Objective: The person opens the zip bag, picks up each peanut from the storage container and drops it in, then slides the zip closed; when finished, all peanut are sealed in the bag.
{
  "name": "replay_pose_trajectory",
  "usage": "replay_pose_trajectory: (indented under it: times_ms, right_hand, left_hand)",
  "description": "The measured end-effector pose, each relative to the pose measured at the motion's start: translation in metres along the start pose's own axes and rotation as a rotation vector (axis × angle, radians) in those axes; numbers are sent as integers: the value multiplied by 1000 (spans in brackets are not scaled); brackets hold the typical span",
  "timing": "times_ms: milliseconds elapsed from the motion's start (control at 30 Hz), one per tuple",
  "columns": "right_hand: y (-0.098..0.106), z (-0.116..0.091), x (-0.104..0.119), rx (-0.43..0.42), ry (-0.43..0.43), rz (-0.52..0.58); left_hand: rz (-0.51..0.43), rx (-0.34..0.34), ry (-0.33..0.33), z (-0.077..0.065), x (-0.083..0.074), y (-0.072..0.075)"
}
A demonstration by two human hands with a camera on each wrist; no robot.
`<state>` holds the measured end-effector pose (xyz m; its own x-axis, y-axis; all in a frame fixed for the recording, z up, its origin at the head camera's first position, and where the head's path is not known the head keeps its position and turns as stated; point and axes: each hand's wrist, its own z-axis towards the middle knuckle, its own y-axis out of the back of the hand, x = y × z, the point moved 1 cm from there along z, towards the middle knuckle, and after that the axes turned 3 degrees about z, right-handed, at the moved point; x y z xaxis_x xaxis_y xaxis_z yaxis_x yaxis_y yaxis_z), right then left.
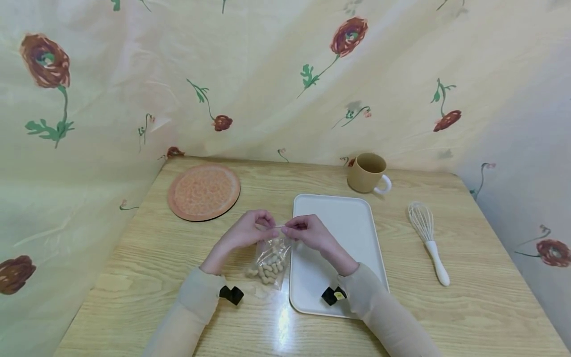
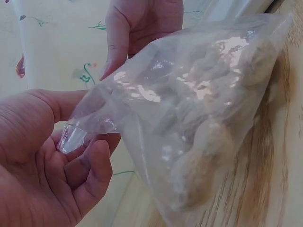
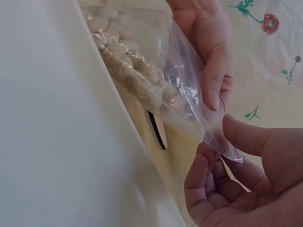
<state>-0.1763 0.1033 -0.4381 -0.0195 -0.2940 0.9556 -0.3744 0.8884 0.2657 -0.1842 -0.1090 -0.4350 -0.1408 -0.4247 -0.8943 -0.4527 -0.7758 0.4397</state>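
A clear zip bag (image 1: 273, 255) of peanuts in their shells (image 1: 270, 271) hangs mouth up between both hands, its lower end at the wooden table just left of the white tray. My left hand (image 1: 251, 229) pinches one top corner between thumb and fingers. At the opposite corner, my right hand (image 1: 311, 232) pinches the top edge the same way. The right wrist view shows a pinkish seal line along the mouth of the bag (image 3: 189, 94). Whether the seal is fastened I cannot tell. In the left wrist view the peanuts (image 2: 203, 156) show through the plastic.
The white rectangular tray (image 1: 336, 218) lies under my right forearm. A round orange-brown mat (image 1: 205, 192) is at the back left. At the back right stands a tan mug (image 1: 365, 173) with a white handle. Right of the tray lies a white whisk (image 1: 429, 243).
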Motion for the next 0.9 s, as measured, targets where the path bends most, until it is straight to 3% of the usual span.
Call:
replay_pose_trajectory:
  times_ms: [267,533,900]
  right_hand:
    - [-1,1,-1,-30,24,3]
    - [-5,-15,35,4,2,8]
    - [-4,3,-1,-25,-13,58]
  left_hand:
    - [-87,46,45,-2,0,2]
    - [-71,46,15,0,1,1]
    - [-102,50,4,-1,-2,-2]
